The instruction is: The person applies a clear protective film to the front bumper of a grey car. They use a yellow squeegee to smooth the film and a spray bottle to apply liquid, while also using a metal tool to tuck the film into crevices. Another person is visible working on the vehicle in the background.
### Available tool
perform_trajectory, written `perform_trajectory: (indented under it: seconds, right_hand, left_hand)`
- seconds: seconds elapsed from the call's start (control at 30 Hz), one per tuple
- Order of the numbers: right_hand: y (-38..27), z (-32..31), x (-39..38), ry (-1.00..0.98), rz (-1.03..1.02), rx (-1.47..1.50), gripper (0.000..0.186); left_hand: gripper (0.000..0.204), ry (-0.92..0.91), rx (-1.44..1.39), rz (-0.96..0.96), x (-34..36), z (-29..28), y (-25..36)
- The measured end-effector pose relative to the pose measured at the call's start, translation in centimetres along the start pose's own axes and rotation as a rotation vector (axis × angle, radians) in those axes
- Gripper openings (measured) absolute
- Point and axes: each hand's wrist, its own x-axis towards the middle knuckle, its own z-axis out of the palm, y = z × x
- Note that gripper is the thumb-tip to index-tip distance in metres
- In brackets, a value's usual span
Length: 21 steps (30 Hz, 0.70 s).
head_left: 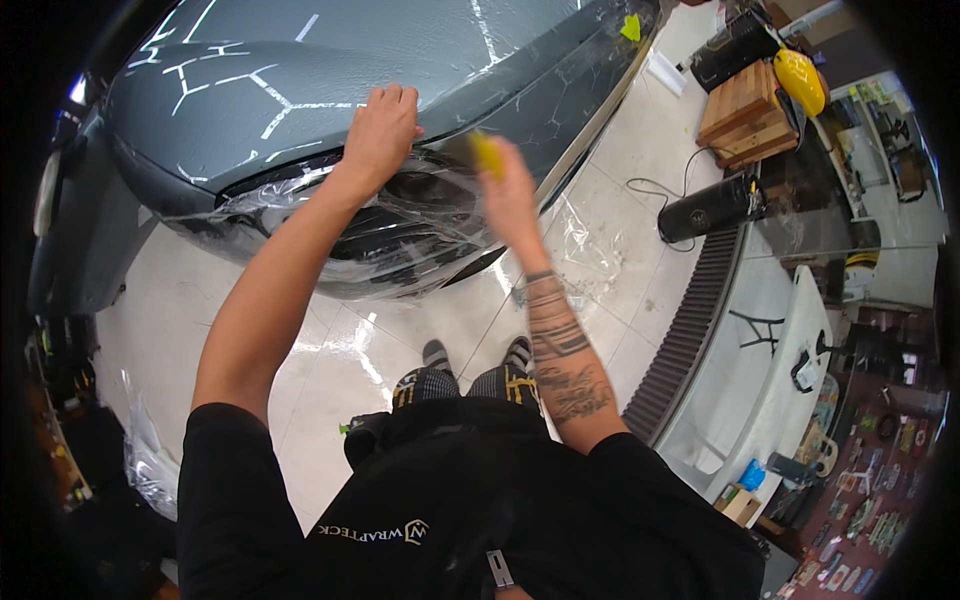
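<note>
A grey car hood [330,75], wet with droplets and bright with reflected light lines, fills the upper part of the head view. Clear plastic film [400,265] hangs wrinkled over the headlight [430,190] and front edge. My left hand [380,135] sits at the hood's front edge with fingers curled closed; what is under them is hidden. To its right, my right hand [512,195] grips a yellow squeegee [487,155], slightly blurred, near the fender above the headlight. A small yellow-green piece [630,27] lies farther up the car's side.
Beyond the car's right side stand a wooden box [745,115], a yellow rounded object [800,82] and a black cylinder [705,212] with a cord. A dark ribbed strip [690,325] borders a white table [785,370]. Crumpled clear film [150,465] lies at left.
</note>
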Motion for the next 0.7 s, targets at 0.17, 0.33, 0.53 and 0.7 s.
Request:
perform_trajectory:
  seconds: [0.17, 0.33, 0.53, 0.7]
  right_hand:
    - [-0.4, -3.9, 8.4, -0.114, -0.123, -0.252, 0.042]
    - [-5.2, -5.9, 6.7, -0.507, 0.276, 0.442, 0.033]
    - [-10.6, -24.7, -7.5, -0.575, -0.134, 0.065, 0.018]
    - [0.7, -32.2, -9.8, -0.549, 0.19, -0.024, 0.015]
  left_hand:
    - [0.023, 0.041, 0.091, -0.131, -1.1, 3.2, 1.2]
    - [0.016, -0.002, 0.127, -0.328, -3.0, 0.7, 1.4]
    - [0.013, 0.087, 0.204, -0.235, 0.4, 7.5, 6.9]
    - [0.027, 0.147, 0.516, -0.325, -4.8, 12.7, 3.0]
